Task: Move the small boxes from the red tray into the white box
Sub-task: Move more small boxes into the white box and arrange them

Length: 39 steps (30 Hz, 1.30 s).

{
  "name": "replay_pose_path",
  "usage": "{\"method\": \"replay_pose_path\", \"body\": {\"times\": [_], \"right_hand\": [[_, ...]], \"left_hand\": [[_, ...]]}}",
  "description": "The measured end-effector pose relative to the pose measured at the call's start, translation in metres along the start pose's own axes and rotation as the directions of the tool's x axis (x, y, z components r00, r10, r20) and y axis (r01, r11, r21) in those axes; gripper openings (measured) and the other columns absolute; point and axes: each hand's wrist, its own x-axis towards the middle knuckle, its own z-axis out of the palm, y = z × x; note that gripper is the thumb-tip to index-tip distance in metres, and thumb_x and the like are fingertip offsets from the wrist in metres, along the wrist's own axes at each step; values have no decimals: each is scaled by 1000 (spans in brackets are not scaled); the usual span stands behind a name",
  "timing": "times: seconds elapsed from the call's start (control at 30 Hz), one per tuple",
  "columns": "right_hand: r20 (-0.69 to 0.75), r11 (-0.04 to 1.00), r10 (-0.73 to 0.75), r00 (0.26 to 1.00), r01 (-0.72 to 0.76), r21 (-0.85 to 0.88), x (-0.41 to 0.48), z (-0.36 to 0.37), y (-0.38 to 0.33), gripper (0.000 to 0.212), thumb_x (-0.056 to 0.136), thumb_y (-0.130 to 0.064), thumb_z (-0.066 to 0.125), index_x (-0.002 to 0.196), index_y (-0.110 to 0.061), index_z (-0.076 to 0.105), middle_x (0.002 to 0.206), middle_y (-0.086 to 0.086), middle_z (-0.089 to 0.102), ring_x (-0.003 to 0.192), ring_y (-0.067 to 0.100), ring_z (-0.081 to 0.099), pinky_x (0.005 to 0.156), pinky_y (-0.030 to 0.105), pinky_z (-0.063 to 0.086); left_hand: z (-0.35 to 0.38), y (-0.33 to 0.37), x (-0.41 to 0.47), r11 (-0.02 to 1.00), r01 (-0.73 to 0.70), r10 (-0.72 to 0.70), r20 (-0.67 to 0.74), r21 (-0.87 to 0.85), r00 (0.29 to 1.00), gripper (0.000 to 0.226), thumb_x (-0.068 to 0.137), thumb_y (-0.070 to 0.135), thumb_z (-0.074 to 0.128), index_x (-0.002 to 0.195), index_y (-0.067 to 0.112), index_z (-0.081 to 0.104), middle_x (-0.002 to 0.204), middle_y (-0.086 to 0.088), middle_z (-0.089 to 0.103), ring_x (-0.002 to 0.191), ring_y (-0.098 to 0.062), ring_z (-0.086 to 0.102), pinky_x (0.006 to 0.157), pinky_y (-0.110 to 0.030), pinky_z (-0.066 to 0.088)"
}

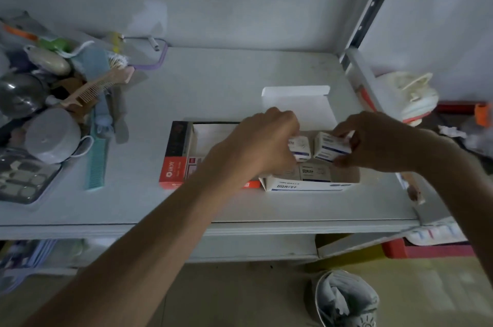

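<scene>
The red tray [174,158] lies on the shelf left of centre, its white inside partly hidden by my left arm. The white box [306,185] stands right beside it, lid [298,105] flipped up at the back. My left hand [262,144] reaches over the white box, gripping a small white-and-blue box [301,149]. My right hand [373,141] holds a second small box [329,149] over the white box's right part. More small boxes [312,172] lie flat inside, below both hands.
A pile of combs, brushes and a grey mug [54,135] fills the shelf's left end, with a teal comb [96,164] beside it. A shelf post [362,41] rises at the right. The shelf's front edge [240,226] runs below the boxes.
</scene>
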Motion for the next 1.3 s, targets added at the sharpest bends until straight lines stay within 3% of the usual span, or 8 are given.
{"method": "replay_pose_path", "body": {"times": [0.3, 0.47, 0.67, 0.8, 0.97, 1.1, 1.2, 1.3], "right_hand": [[-21, 995, 0, 1000, -2, -99, 22, 26, -1, 35, 72, -17, 77, 107, -16, 71, 87, -1, 65, 78, 21, 67, 72, 33, 59], [82, 998, -17, 996, 22, -52, 22, 30, 0, 33, 76, -7, 70, 108, -15, 68, 101, 3, 71, 89, 23, 69, 79, 34, 59], [67, 985, -14, 998, 2, 171, 18, 29, -4, 33, 86, 0, 54, 112, -18, 46, 102, -4, 60, 94, 22, 64, 63, 25, 57], [-15, 998, -33, 999, 33, 45, 16, 27, -20, 25, 88, 1, 48, 97, -21, 56, 114, 3, 57, 103, 29, 60, 72, 26, 56], [-373, 936, -224, 901, 305, 176, 10, 11, -69, 25, 88, -1, 52, 97, -17, 69, 104, -1, 64, 90, 15, 62, 75, 23, 52], [-129, 870, -401, 907, 421, 257, 25, 28, -119, 29, 80, -6, 61, 104, -19, 71, 101, -3, 66, 92, 11, 60, 80, 24, 47], [166, 913, -405, 899, 409, 15, 40, 48, -141, 57, 78, -5, 62, 130, -25, 54, 130, -3, 52, 121, 17, 48, 97, 30, 42], [214, 889, -417, 883, 445, -103, 48, 52, -152, 57, 78, -4, 63, 130, -23, 52, 122, -1, 48, 119, 22, 50, 89, 33, 46]], "left_hand": [[4, 16, 7, 949, -87, 107, -51, 302, 993, 13, 82, 16, 65, 92, 9, 58, 84, -3, 56, 113, -25, 41, 74, -29, 26], [13, 16, 9, 935, -36, 70, -83, 353, 994, 42, 79, 8, 61, 60, 16, 25, 84, 1, 40, 117, -26, 39, 76, -28, 25], [19, 9, 8, 938, -71, 84, -22, 340, 996, 12, 87, 13, 58, 96, 9, 65, 114, -8, 47, 121, -30, 35, 77, -29, 23], [20, -10, -4, 994, -82, 96, -224, 73, 970, 36, 87, 4, 51, 118, 11, 67, 111, -9, 57, 111, -30, 42, 85, -35, 40], [-3, -79, -43, 915, 169, -314, -384, -367, 868, 30, 92, 4, 51, 107, 18, 73, 100, -1, 66, 95, -15, 57, 82, -21, 45], [-11, -126, -72, 942, 274, -299, -113, -194, 948, 14, 88, 39, 63, 99, 34, 71, 105, 8, 63, 116, -26, 51, 98, -48, 44], [-13, -128, -86, 955, 278, -272, 70, -102, 960, 69, 62, 62, 76, 124, 37, 60, 137, 13, 45, 137, -13, 28, 110, -36, 21], [-11, -130, -91, 959, 234, -227, 59, -161, 972, 82, 51, 46, 91, 126, 32, 60, 143, 13, 34, 128, -1, 22, 106, -24, 22]]}}
